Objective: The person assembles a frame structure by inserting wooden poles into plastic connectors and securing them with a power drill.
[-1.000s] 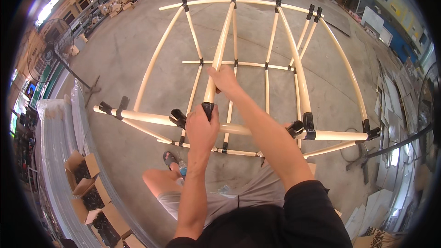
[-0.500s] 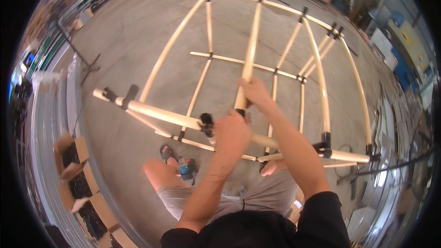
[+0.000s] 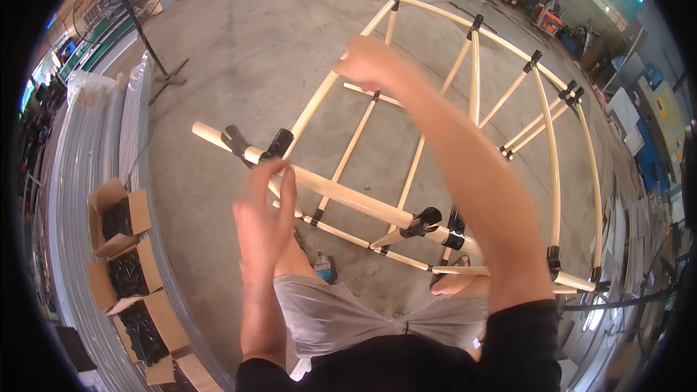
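Note:
A frame of cream-coloured pipes joined by black connectors stands in front of me. My right hand (image 3: 369, 65) reaches far forward and is closed around a cream pipe (image 3: 311, 107) on the frame's left side. My left hand (image 3: 263, 218) is beside the near rail (image 3: 356, 199), fingers stretched out and slightly blurred. Just beyond its fingertips, a black connector (image 3: 278, 145) sits where that pipe meets the rail; the connector looks gaping. Another black connector (image 3: 235, 144) is on the rail's left end. A third connector (image 3: 422, 222) juts from the rail's middle.
Open cardboard boxes (image 3: 149, 270) with black parts stand at my left beside long wrapped grey profiles (image 3: 91, 152). A teal power tool (image 3: 324, 267) lies by my leg. A fan stand (image 3: 149, 47) is at the far left, metal sheets (image 3: 628, 247) at the right.
My right hand has gone from the middle crosspiece to the left one. My left hand has come off the middle joint and moved left. The view has turned left.

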`<state>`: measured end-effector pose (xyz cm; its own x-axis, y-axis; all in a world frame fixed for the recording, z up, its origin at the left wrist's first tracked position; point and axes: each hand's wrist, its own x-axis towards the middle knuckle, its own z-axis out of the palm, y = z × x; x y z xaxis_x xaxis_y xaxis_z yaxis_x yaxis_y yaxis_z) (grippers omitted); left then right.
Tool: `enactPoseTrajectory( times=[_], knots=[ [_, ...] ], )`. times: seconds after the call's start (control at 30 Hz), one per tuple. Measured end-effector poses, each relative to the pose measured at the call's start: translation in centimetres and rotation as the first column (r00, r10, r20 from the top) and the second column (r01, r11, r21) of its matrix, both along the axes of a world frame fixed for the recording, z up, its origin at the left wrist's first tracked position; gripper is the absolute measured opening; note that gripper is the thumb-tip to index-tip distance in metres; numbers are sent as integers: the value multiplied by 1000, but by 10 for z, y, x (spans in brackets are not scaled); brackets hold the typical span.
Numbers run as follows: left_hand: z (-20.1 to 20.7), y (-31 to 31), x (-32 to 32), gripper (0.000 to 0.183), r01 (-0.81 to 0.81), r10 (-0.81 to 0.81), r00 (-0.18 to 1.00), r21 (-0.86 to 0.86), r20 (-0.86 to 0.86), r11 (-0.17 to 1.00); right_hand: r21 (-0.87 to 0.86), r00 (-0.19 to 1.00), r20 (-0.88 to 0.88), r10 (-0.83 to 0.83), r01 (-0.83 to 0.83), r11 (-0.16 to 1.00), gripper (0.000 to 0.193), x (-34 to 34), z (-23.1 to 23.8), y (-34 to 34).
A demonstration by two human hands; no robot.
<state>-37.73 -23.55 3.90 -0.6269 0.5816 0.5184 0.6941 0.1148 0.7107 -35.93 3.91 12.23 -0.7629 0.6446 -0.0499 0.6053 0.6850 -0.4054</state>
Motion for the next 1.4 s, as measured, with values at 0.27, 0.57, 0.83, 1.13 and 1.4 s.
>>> enactPoseTrajectory(
  times=[0.27,0.57,0.83,1.13,1.4],
  knots=[
    [-33,67,-78,35,-136,-42,960,-594,-276,792,-227,963,257,-77,137,964,38,-104,-169,8],
    [-42,71,-86,30,-80,15,993,-579,-115,811,-989,926,-71,-372,-17,146,49,-112,-229,-11],
    [-37,70,-89,33,-55,29,998,-542,-57,839,-930,740,-343,-579,-181,319,42,-126,-179,-39],
    [-44,73,-76,28,-204,82,961,-474,-264,857,-835,434,-497,-751,-4,550,50,-124,-146,-67],
    [-50,69,-81,29,-124,94,992,-440,-90,889,-808,312,-474,-823,216,547,53,-112,-150,-64]
  ],
)
